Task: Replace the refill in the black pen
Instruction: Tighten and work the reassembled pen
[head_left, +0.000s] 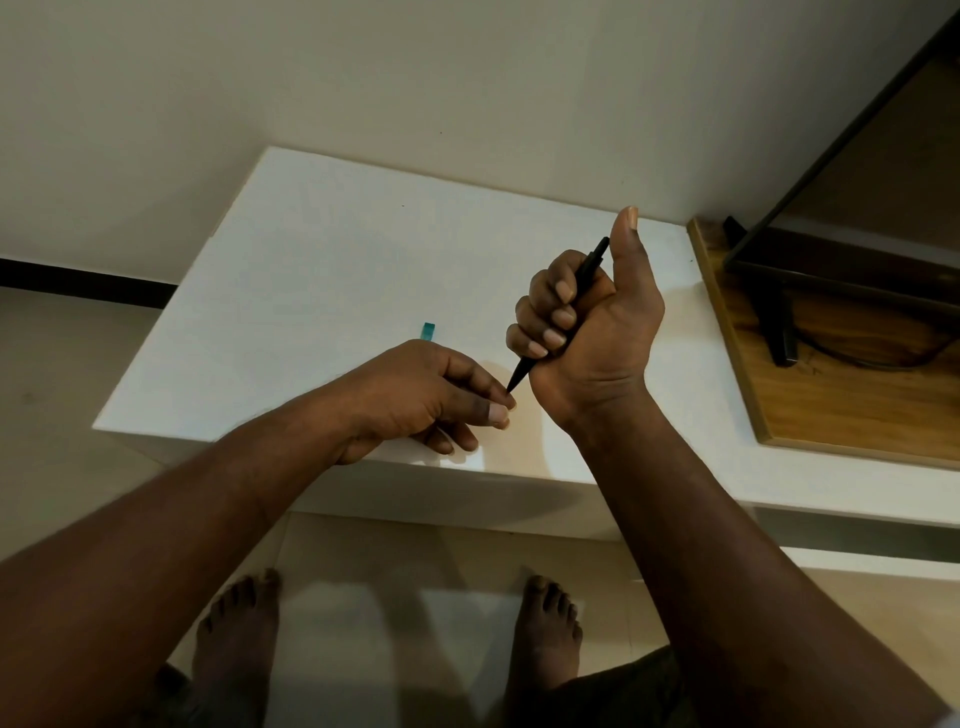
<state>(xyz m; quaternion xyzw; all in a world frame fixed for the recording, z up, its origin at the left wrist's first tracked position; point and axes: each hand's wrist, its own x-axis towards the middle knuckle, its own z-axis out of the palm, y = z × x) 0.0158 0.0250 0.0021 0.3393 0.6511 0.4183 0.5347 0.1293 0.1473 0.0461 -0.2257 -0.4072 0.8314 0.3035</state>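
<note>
While the right hand (592, 332) has the black pen (588, 267) wrapped up in a fist, the pen's long axis runs on a slant. The button end sticks up and away toward the back right corner of the bench (311, 260), and the pointed tip aims down and left toward the front edge. All four fingers are curled over the barrel and press it into the palm, so that grip is properly clenched on the pen. The thumb isn't on it at all and just stands straight up beside the top end. The palm faces the camera, with the wrist bent back and the forearm coming up from the lower right.

The left hand (426, 395) comes in from the lower left, knuckles up. Its thumb and forefinger are pinched right at the pen's tip, so that grip is on the nose of the pen. The other fingers are loosely curled underneath. Can't tell if the tip piece is loosened or not, it's too small to see.

The pen is held up in the air over the front edge of the bench, not lying on it.

Other stuff: a small teal thing (428, 331) on the bench pokes out from behind the left hand, mostly hidden. A wooden board (831, 395) sits at the right end with a black stand (779, 322) on it. Bare feet (236, 634) on the floor below.
</note>
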